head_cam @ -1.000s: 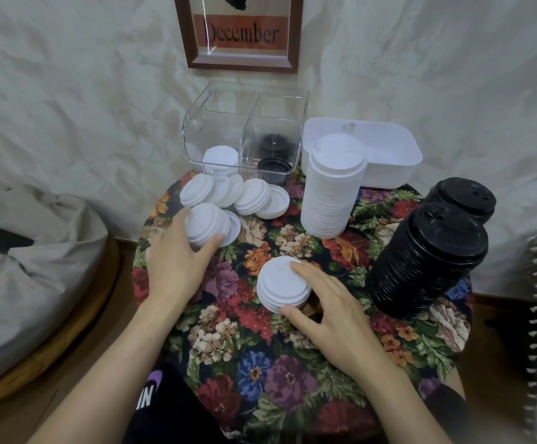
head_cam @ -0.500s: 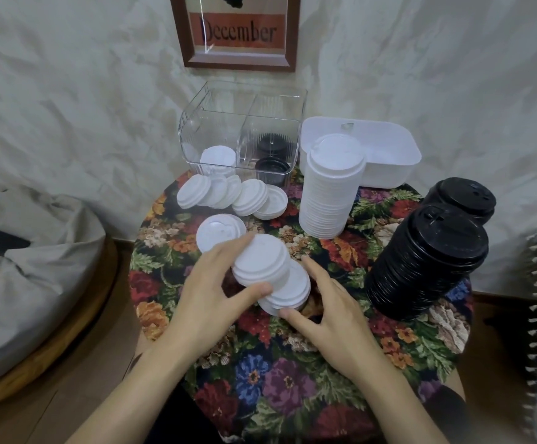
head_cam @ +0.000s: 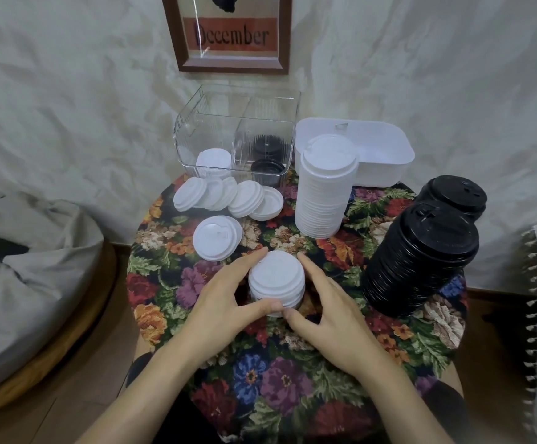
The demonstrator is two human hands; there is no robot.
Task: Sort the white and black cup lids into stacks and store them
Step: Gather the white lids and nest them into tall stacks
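A short stack of white lids (head_cam: 276,282) stands on the floral tablecloth (head_cam: 292,379) in the middle. My left hand (head_cam: 225,302) cups its left side, my right hand (head_cam: 321,309) its right side, thumbs meeting at the front. One loose white lid (head_cam: 217,237) lies just behind and to the left. Several more white lids (head_cam: 228,198) lie in a leaning row further back. A tall white stack (head_cam: 324,187) stands behind the centre. Two tall black stacks (head_cam: 424,257) (head_cam: 454,195) stand at the right.
A clear two-part bin (head_cam: 235,139) at the back holds a white lid (head_cam: 213,160) on the left and black lids (head_cam: 267,157) on the right. A white tub (head_cam: 382,155) sits beside it. A grey cushion (head_cam: 20,283) lies left of the table.
My left hand carried a handful of white lids from the left and set them on the small stack under my right hand. Both hands now close round the joined stack; one lid stayed behind.
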